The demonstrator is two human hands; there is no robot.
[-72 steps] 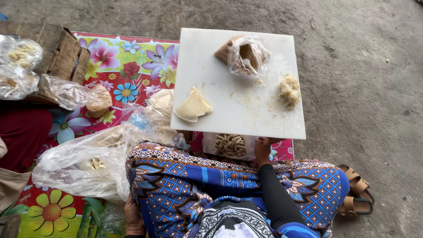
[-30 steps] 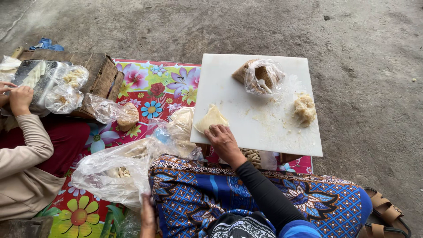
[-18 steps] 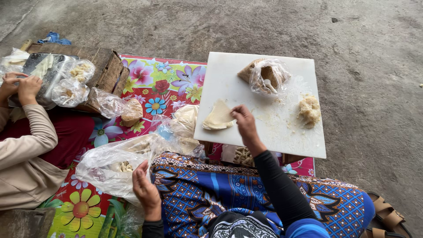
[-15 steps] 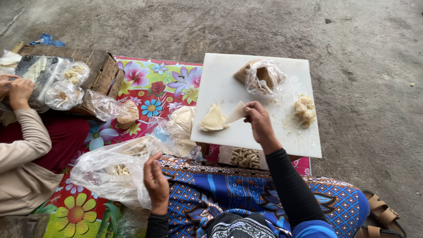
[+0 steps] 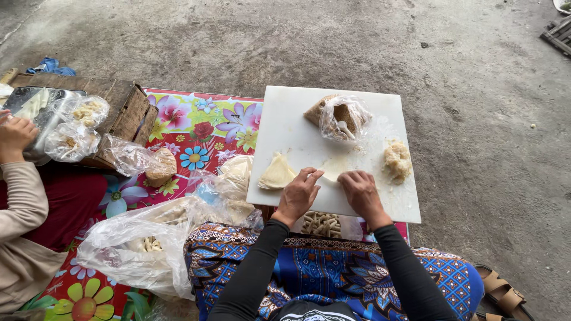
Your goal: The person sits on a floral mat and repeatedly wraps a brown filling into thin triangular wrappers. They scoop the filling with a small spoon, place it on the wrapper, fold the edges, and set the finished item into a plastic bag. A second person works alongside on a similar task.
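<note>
While both hands sit on the white rectangular plastic board (image 5: 285,128), work looks early: one folded pale triangular dough parcel (image 5: 277,173) lies finished at the board's near-left part, and a second thin pale dough sheet (image 5: 334,168) is spread flat between the hands, not yet filled or folded. Lump of pale crumbly filling (image 5: 397,160) waits on the right side of the board, apart from the sheet. Clear plastic bag with brown filling and a small white spoon (image 5: 341,117) sits at the far side, open-topped. So as judged, one parcel done, one sheet being laid out, filling and folding left

Left hand (image 5: 299,194) palm down at the sheet's left edge, fingers (image 5: 311,176) together and stretched forward, tips pressing on the sheet, not clamped on anything. Right hand (image 5: 361,188) palm down at the sheet's right edge, fingers curled slightly, resting on the sheet; possibly pinching its edge, can't tell from this angle. Both forearms in black sleeves come up from the lap, elbows in

Another person's hand (image 5: 15,133) at far left touches a metal tray (image 5: 25,101) on a wooden crate (image 5: 125,107). Large clear plastic bag of dough pieces (image 5: 140,246) lies on the floral mat (image 5: 196,128)
</note>
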